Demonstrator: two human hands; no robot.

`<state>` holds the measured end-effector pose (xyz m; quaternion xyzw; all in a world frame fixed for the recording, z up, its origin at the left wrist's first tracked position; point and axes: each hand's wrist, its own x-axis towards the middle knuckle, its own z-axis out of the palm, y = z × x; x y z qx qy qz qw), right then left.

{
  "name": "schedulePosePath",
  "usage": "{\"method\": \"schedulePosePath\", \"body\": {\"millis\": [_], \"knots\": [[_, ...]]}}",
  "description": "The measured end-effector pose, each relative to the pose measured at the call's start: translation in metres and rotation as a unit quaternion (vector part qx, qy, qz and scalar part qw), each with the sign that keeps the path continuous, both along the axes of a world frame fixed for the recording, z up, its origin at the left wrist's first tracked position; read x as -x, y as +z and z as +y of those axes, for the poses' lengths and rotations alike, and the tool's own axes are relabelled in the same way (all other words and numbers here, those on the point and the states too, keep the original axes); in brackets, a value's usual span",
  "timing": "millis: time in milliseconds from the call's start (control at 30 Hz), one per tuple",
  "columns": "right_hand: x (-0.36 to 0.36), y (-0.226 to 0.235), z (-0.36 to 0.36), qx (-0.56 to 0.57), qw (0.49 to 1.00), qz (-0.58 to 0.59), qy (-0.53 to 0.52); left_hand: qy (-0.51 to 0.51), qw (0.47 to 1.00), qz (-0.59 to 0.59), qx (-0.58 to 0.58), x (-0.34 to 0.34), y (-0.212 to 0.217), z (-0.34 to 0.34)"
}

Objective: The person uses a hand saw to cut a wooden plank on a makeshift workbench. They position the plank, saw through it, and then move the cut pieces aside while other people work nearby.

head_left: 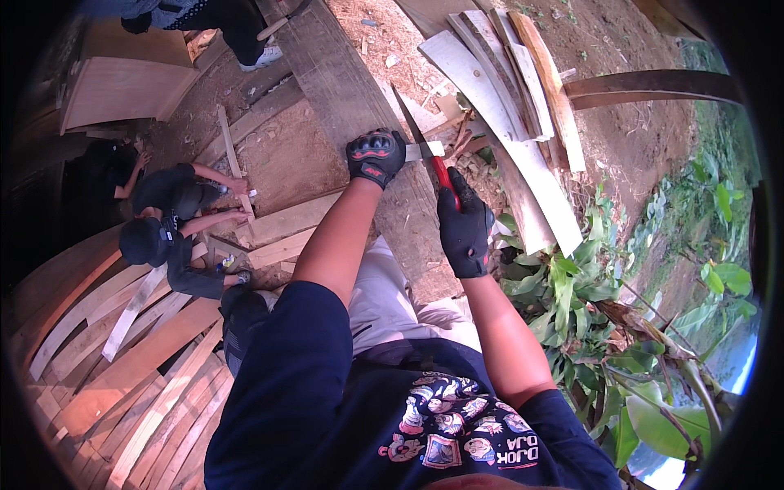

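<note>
My left hand (376, 157), in a black glove with red marks, is closed over a small pale wood piece (415, 153), pressing it on a long weathered plank (400, 214). The wood's end juts past the plank's right edge. My gloved right hand (465, 222) grips the red handle of a saw (413, 122). Its long dark blade tapers to a point, directed away from me, and lies across the wood piece just right of my left hand. The blade's teeth are too small to make out.
Pale boards (498, 122) lie stacked at the far right, leafy plants (563, 302) nearer. On the left, a crouching person (171, 220) holds a thin wood strip (229, 143) beside many planks (155, 367). Another person (224, 24) stands at the plank's far end, near a knife-like tool (278, 24).
</note>
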<state>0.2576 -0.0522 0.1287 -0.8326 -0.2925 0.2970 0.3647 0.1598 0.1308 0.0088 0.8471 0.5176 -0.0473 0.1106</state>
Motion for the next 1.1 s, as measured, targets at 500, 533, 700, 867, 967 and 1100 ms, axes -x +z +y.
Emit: {"method": "schedulePosePath", "body": {"millis": [500,533,700,867,967,1100], "knots": [[-0.033,-0.093,0.090,-0.081,0.981,0.135,-0.112,0.026,0.999,-0.024,0.017,-0.005,0.000,0.009],[-0.035,-0.089,0.081,-0.078,0.981,0.138,-0.112,0.028,0.999,-0.027,0.015,-0.007,0.000,0.009],[-0.040,-0.009,-0.023,-0.085,0.995,0.007,-0.042,0.022,0.999,-0.008,0.031,-0.006,0.011,0.006],[-0.054,0.068,-0.165,-0.035,0.999,-0.031,0.026,0.035,0.999,0.010,-0.002,-0.005,-0.001,0.004],[-0.051,0.094,-0.239,-0.022,0.995,0.065,-0.070,0.043,0.996,0.044,0.057,-0.007,0.013,0.003],[-0.050,0.095,-0.314,-0.004,0.998,-0.034,-0.058,0.103,0.983,0.029,0.148,0.011,0.021,-0.005]]}}
